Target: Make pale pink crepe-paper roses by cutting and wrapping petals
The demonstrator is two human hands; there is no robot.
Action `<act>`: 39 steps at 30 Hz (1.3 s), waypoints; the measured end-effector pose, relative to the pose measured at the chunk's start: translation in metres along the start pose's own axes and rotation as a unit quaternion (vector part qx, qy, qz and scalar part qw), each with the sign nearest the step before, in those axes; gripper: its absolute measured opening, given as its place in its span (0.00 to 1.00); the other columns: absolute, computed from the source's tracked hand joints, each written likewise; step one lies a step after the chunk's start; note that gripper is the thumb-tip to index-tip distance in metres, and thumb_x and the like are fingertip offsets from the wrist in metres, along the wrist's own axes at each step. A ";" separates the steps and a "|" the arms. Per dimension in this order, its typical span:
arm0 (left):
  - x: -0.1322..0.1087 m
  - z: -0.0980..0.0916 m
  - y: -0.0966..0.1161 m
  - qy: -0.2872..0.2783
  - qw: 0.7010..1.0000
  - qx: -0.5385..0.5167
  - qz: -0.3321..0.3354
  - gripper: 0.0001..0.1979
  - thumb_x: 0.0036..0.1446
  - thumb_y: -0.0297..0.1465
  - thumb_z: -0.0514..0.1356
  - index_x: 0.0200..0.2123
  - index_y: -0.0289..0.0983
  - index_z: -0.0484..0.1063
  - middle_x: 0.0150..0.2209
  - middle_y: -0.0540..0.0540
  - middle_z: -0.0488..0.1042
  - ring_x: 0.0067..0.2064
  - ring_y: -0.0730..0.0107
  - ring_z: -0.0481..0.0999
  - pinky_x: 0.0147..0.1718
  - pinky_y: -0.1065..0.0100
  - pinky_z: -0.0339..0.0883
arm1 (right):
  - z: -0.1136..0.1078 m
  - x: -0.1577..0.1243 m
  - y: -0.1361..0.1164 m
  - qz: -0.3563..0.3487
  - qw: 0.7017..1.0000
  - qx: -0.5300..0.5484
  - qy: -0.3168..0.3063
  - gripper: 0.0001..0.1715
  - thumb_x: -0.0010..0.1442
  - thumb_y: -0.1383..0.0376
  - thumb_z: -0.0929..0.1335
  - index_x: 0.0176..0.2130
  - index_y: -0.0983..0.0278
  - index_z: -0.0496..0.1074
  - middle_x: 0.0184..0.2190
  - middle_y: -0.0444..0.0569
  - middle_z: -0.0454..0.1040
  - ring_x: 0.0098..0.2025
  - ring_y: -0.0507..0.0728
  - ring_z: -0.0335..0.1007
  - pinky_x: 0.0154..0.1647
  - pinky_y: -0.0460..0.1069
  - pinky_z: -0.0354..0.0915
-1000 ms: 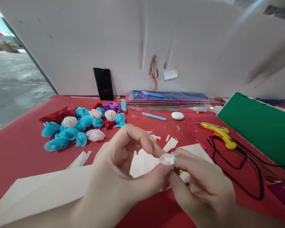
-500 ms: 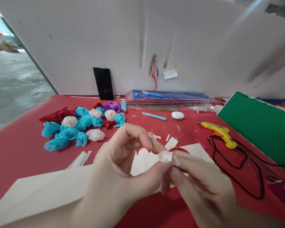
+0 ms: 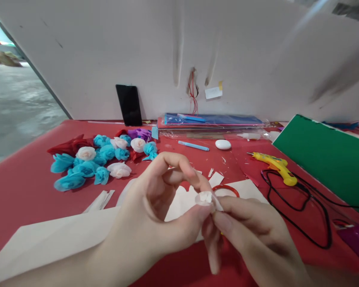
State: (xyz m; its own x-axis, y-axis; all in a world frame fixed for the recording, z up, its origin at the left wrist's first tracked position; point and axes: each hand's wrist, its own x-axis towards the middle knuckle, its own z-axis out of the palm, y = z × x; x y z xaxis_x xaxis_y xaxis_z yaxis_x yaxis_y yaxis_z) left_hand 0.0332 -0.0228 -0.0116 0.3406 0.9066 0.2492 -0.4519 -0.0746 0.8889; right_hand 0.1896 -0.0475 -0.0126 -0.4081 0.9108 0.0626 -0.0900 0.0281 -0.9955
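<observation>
- We look across a red desk (image 3: 18,187), its far edge running along a pale wall (image 3: 122,48).
- A green board (image 3: 326,159) slopes along the right edge, near the far right corner.
- A pale sheet (image 3: 56,235) lies toward the near left corner, partly hidden by our left forearm.
- A plastic-wrapped stack (image 3: 215,119) rests against the middle of the far edge.
- Blue, red, purple and pale pink flowers (image 3: 106,153) crowd together toward the far left corner.
- Our left hand (image 3: 155,211), raised over the near edge, curves its fingers; thumb and forefinger close on a small white curled piece.
- Our right hand (image 3: 254,227) meets it, thumb and forefinger pinched on the same piece from the right.
- A black phone (image 3: 129,105) stands propped at the far edge, left of centre.
- A yellow glue gun (image 3: 272,161) lies beside the board, its black cord looping toward the right edge.
- The small white curled piece (image 3: 204,198) sits between both hands' fingertips, above the desk's near edge.
</observation>
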 end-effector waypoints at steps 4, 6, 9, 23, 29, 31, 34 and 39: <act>0.001 -0.002 0.003 -0.029 0.999 0.032 -0.011 0.10 0.57 0.22 0.63 0.34 0.42 0.65 0.31 0.56 0.75 0.23 0.79 0.74 0.25 0.77 0.75 | 0.001 0.001 -0.001 0.055 0.994 0.076 -0.053 0.17 0.66 0.58 0.64 0.27 0.62 0.66 0.16 0.40 0.64 0.17 0.48 0.58 0.23 0.45 0.58; 0.003 -0.001 0.005 -0.032 0.999 0.042 -0.013 0.12 0.54 0.22 0.65 0.33 0.42 0.65 0.30 0.56 0.75 0.23 0.79 0.73 0.24 0.77 0.74 | 0.000 0.001 0.000 0.082 0.987 0.115 -0.074 0.18 0.65 0.56 0.64 0.26 0.62 0.65 0.16 0.39 0.63 0.16 0.47 0.58 0.23 0.45 0.58; 0.005 0.000 0.007 -0.025 0.999 0.045 -0.018 0.15 0.47 0.18 0.66 0.32 0.41 0.66 0.28 0.56 0.76 0.28 0.78 0.75 0.28 0.80 0.74 | -0.002 0.000 0.000 0.103 0.976 0.171 -0.093 0.18 0.65 0.56 0.65 0.27 0.62 0.66 0.18 0.39 0.66 0.16 0.46 0.57 0.24 0.44 0.57; 0.002 -0.006 0.006 -0.105 0.994 0.036 -0.019 0.16 0.51 0.16 0.64 0.36 0.43 0.68 0.29 0.56 0.74 0.34 0.75 0.75 0.38 0.73 0.74 | -0.004 -0.001 -0.003 0.204 0.897 0.376 -0.111 0.10 0.57 0.66 0.69 0.25 0.65 0.73 0.19 0.41 0.67 0.22 0.45 0.59 0.27 0.38 0.57; 0.005 -0.010 0.000 -0.146 0.989 0.019 0.027 0.12 0.57 0.19 0.61 0.38 0.42 0.67 0.30 0.55 0.71 0.34 0.75 0.73 0.39 0.72 0.73 | -0.003 0.001 0.000 0.236 0.876 0.398 -0.134 0.09 0.54 0.64 0.70 0.24 0.67 0.71 0.18 0.42 0.64 0.22 0.47 0.58 0.25 0.40 0.56; 0.004 -0.011 -0.002 -0.147 0.989 0.016 0.032 0.12 0.57 0.18 0.60 0.38 0.42 0.67 0.29 0.55 0.70 0.34 0.76 0.72 0.38 0.74 0.72 | 0.000 0.001 0.005 0.214 0.880 0.396 -0.154 0.12 0.54 0.61 0.70 0.24 0.67 0.72 0.16 0.41 0.62 0.21 0.47 0.57 0.24 0.41 0.54; 0.004 -0.012 -0.003 -0.144 0.989 0.012 0.030 0.11 0.58 0.20 0.61 0.38 0.42 0.67 0.30 0.55 0.70 0.34 0.76 0.71 0.37 0.75 0.71 | 0.003 0.000 0.014 0.146 0.894 0.399 -0.144 0.17 0.59 0.57 0.70 0.25 0.65 0.73 0.15 0.39 0.59 0.19 0.47 0.52 0.23 0.42 0.51; 0.008 -0.011 -0.002 -0.131 0.991 0.009 0.023 0.13 0.55 0.25 0.68 0.37 0.42 0.66 0.29 0.55 0.71 0.34 0.75 0.71 0.36 0.74 0.72 | 0.002 0.001 0.017 0.105 0.938 0.300 -0.140 0.21 0.64 0.54 0.69 0.26 0.65 0.70 0.16 0.37 0.58 0.18 0.46 0.49 0.21 0.41 0.51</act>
State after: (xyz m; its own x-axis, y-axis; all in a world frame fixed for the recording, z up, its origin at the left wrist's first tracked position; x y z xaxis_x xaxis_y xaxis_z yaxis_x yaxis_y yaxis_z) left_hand 0.0278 -0.0107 -0.0152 0.5227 0.7639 0.3786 -0.4576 -0.1233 0.8806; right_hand 0.1856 -0.0473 -0.0296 -0.6895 0.7236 -0.0309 -0.4417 -0.4540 -0.7738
